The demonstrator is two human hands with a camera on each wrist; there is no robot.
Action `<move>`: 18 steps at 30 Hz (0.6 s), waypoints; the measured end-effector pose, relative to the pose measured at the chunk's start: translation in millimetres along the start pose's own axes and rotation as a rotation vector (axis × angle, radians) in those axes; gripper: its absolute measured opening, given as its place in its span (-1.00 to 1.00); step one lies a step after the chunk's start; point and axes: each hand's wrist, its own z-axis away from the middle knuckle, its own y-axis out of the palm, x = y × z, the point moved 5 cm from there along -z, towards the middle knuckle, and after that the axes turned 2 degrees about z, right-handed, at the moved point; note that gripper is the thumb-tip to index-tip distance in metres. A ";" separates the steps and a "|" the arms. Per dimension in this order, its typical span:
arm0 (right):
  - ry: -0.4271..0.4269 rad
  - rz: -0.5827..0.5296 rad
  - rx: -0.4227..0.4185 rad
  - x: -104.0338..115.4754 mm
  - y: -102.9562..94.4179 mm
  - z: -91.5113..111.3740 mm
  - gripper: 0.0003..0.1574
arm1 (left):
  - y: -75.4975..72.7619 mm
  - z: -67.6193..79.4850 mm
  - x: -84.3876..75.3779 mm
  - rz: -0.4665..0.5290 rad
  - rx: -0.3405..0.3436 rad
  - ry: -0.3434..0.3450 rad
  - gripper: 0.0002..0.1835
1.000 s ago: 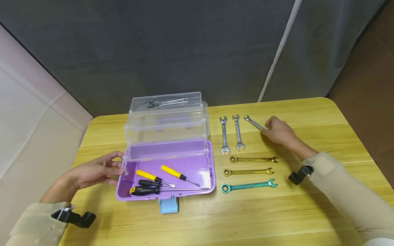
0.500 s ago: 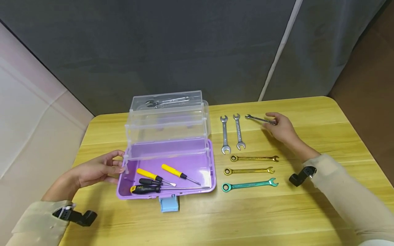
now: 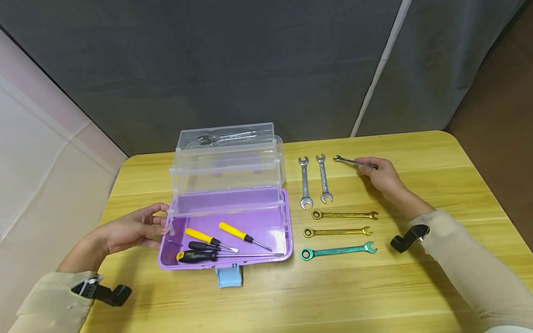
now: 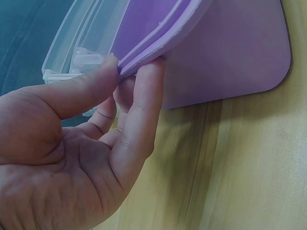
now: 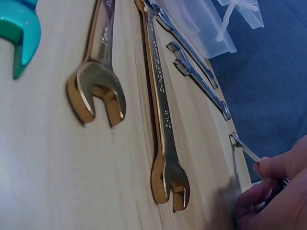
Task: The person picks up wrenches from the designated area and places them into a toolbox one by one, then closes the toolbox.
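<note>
Both hands pinch: my left hand [image 3: 132, 231] the box rim [image 4: 168, 36], my right hand [image 3: 382, 176] the small wrench [image 3: 351, 161], far right, which swung leftward too low could clip the next wrench [image 3: 323, 178].

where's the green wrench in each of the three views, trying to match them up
Head: green wrench, below the two gold wrenches, right of the toolbox.
Left wrist: not in it.
Right wrist: only its open end shows, top left corner.
Shared landmark: the toolbox's clear trays; left of centre, upper left, upper right, in that order.
</note>
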 end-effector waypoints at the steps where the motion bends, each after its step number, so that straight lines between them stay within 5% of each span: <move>1: 0.002 -0.007 0.003 -0.3 -0.3 0.1 -0.51 | -0.2 0.0 0.0 0.000 0.000 0.000 -0.65; 18: -0.090 -0.120 0.021 7.6 -1.1 -2.9 -0.49 | -0.4 -0.5 -0.9 0.005 0.014 -0.003 -0.66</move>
